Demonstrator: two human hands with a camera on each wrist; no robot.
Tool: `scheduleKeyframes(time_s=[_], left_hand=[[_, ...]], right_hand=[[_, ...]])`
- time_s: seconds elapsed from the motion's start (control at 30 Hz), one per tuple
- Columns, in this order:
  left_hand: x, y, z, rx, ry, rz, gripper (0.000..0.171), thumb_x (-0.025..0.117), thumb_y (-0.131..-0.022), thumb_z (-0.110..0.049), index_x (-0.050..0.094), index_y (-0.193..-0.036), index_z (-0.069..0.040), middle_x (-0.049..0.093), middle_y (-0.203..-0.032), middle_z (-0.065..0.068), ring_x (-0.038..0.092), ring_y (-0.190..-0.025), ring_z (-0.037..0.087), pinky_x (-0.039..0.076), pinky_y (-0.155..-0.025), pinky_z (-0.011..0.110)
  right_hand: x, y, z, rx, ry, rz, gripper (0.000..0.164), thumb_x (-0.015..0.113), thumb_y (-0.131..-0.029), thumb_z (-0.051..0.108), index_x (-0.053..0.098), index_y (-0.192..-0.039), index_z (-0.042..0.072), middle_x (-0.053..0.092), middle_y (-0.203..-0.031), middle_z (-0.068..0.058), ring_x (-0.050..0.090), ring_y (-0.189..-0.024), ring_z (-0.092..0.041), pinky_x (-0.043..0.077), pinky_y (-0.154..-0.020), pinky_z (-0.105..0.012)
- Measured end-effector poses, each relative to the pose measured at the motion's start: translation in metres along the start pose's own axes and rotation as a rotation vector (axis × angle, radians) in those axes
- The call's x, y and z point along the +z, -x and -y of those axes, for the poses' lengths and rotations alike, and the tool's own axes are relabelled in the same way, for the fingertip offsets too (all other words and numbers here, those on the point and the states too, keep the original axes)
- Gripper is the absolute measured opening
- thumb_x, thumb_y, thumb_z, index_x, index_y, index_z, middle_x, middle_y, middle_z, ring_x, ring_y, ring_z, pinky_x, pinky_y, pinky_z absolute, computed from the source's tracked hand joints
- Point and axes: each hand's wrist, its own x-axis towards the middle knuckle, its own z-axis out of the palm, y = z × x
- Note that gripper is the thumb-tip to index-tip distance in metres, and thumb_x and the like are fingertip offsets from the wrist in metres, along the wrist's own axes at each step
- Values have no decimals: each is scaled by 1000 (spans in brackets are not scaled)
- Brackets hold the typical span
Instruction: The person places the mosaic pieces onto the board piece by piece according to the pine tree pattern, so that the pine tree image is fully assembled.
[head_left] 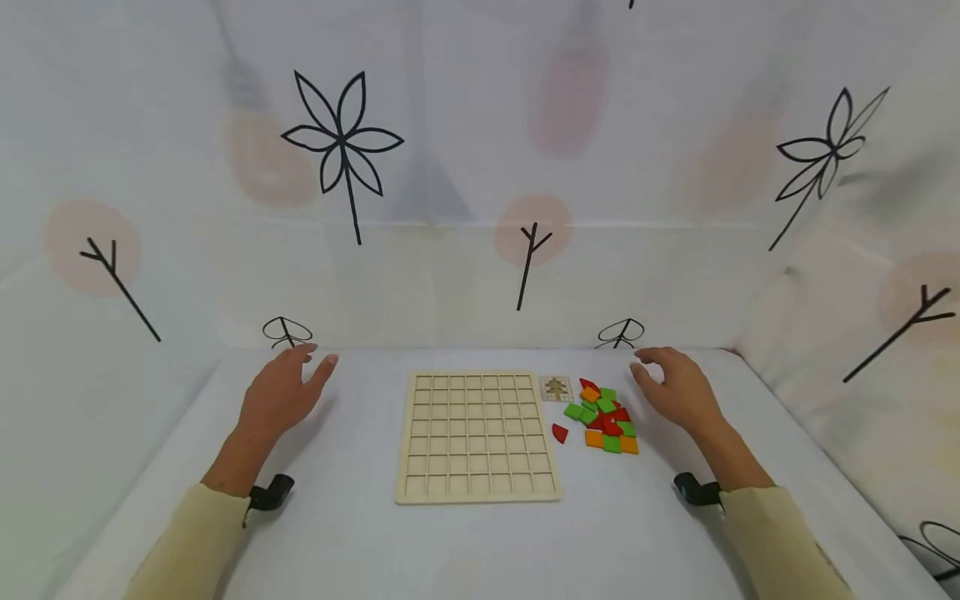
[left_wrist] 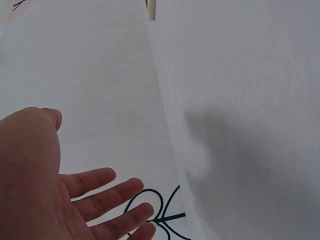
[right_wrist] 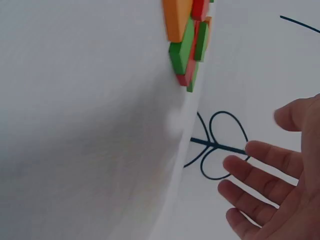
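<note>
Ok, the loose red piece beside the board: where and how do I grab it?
I'd pinch the red piece by opposite edges, coming down from the near side: it lies flat, with the board close on its left, the pile to its right, and nothing blocking its near edge.

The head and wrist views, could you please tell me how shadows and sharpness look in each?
Head view: faint, soft shadows beside the left hand and right hand, grid lines on the board readable; left wrist view: a broad, blurry-edged shadow on the white table; right wrist view: a wide, diffuse shadow, the coloured pieces slightly soft but distinguishable.
</note>
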Motion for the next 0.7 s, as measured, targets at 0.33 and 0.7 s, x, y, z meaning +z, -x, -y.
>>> scheduleKeyframes(time_s=[0.33,0.7], left_hand=[[13,10,-14,30,39,46,76,43,-109,-62,46,-156,-3,56,-150,26,55,-134,48,46,-105,67],[26,31,-30,120,51,75,71,48,-109,-60,50,-155,-7,59,-148,20,61,-130,43,49,-104,64]], right_hand=[[6,-7,9,4,-5,22,40,66,-105,23,65,-135,-3,66,-130,-27,59,-122,-48,50,-102,-65],[13,-18,9,-3,-2,60,38,68,-104,22,67,-135,0,66,-132,-25,58,-125,-46,50,-104,-64]])
